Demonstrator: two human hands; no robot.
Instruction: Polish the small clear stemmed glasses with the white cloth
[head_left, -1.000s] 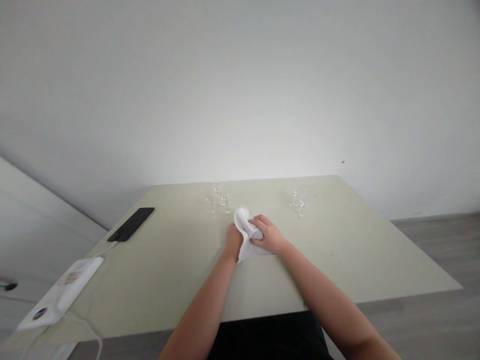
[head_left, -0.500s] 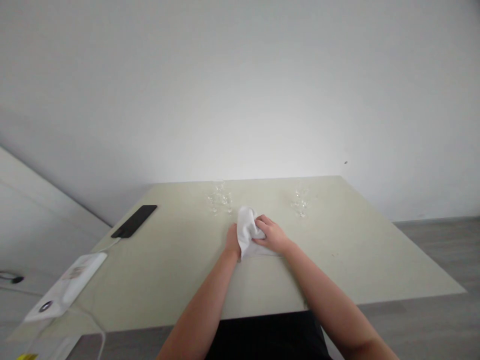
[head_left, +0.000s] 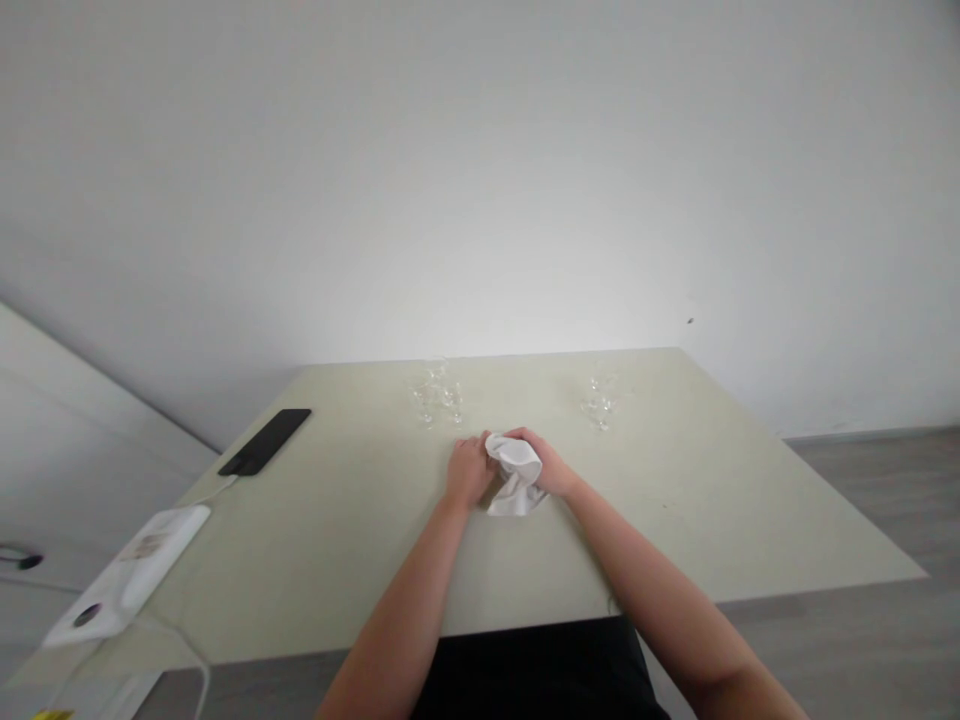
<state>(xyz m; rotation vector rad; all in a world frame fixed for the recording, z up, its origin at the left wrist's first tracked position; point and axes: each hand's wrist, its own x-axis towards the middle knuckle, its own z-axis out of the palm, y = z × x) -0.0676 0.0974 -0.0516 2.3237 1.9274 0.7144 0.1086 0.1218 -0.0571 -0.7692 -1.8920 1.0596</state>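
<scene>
A crumpled white cloth (head_left: 516, 480) is bunched between my two hands, just above the table's middle. My right hand (head_left: 549, 465) is wrapped round its right side, with the fingers partly behind the folds. On the other side, my left hand (head_left: 469, 470) is closed against the cloth's left edge; what its fingers hold is hidden. Beyond my left hand stands a cluster of several small clear glasses (head_left: 437, 397). Farther right is a second group of clear glasses (head_left: 600, 405), too faint to tell apart.
The pale table (head_left: 337, 540) reaches to the white wall (head_left: 487, 200). On its left side lie a black phone (head_left: 266, 442) with a cable and a white power strip (head_left: 131, 575). Grey floor (head_left: 885, 480) shows past the right edge.
The cloth has been turned and gathered lower, toward my right hand. My left hand, partly behind the cloth before, now shows its back and fingers. The glasses stay put.
</scene>
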